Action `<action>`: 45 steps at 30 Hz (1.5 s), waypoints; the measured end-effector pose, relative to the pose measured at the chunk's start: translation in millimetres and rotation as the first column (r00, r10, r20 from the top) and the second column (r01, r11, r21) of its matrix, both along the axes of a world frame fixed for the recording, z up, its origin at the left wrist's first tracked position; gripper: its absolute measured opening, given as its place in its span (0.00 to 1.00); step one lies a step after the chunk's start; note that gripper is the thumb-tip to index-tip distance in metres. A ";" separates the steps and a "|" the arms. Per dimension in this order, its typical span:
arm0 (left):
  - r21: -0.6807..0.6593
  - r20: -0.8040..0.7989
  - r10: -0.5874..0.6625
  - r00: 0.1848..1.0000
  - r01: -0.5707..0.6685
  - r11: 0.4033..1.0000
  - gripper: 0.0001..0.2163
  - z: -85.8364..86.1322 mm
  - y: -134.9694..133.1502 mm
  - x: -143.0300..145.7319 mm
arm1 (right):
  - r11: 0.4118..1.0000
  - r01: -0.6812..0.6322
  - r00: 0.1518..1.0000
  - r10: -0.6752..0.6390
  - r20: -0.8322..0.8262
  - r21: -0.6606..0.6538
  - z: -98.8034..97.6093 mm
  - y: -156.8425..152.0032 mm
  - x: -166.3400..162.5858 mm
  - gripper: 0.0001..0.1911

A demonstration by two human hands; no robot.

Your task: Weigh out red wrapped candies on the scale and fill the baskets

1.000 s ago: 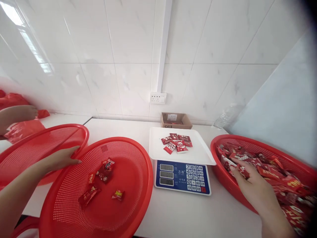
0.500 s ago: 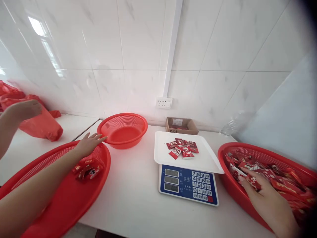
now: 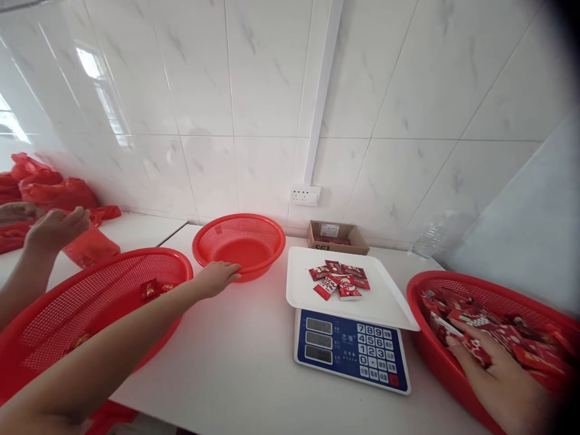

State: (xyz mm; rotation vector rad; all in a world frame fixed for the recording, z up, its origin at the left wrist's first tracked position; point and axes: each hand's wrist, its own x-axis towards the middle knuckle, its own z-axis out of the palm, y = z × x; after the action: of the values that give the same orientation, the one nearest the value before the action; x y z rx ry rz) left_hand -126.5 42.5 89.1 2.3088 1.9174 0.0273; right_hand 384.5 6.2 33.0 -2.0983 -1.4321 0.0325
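My left hand [image 3: 218, 278] reaches across the large left basket, its fingers bent together over the near rim of a smaller red plastic basket [image 3: 247, 270]. Inside the right basket [image 3: 430, 356], my right hand [image 3: 493, 374] is closed around a small red-and-white snack packet [image 3: 475, 349]. Many more red packets [image 3: 507, 329] fill that basket around my fingers. Between my hands stands a digital scale [image 3: 352, 350] with a white tray [image 3: 385, 296]. Several red packets [image 3: 339, 281] lie loosely together on the tray.
A large red basket [image 3: 174, 257] at left holds some red packets. Behind it, another person's hands [image 3: 57, 229] hold a red plastic bag [image 3: 93, 244]; more red bags [image 3: 58, 190] are piled there. An open cardboard box [image 3: 338, 241] and a clear plastic bottle [image 3: 432, 232] stand by the wall.
My left hand has moved right onto the small basket's rim, and that basket has shifted slightly right. The large left basket has moved left. My right hand stays on its packet.
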 end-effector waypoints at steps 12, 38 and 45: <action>0.108 0.163 -0.383 0.909 0.369 0.923 0.31 -12.2 44.2 173.9 | 0.997 -0.064 0.993 0.058 -0.102 -0.051 28.3 -11.5 -22.3 0.32; 0.260 0.149 -0.020 0.989 -0.019 0.965 0.18 19.9 60.2 109.3 | 0.973 -0.191 0.977 0.201 -0.072 0.129 11.0 -8.2 -10.9 0.27; 0.110 0.180 -0.363 0.914 0.348 0.931 0.36 -7.4 64.0 208.2 | 0.959 -0.241 0.960 0.258 -0.106 0.146 13.3 -7.4 -11.7 0.27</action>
State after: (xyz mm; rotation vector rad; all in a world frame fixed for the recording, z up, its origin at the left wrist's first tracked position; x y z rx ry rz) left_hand 81.7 106.6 81.7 2.5589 1.4039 0.2835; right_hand 372.8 -1.2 46.3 -1.7675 -1.5703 0.1606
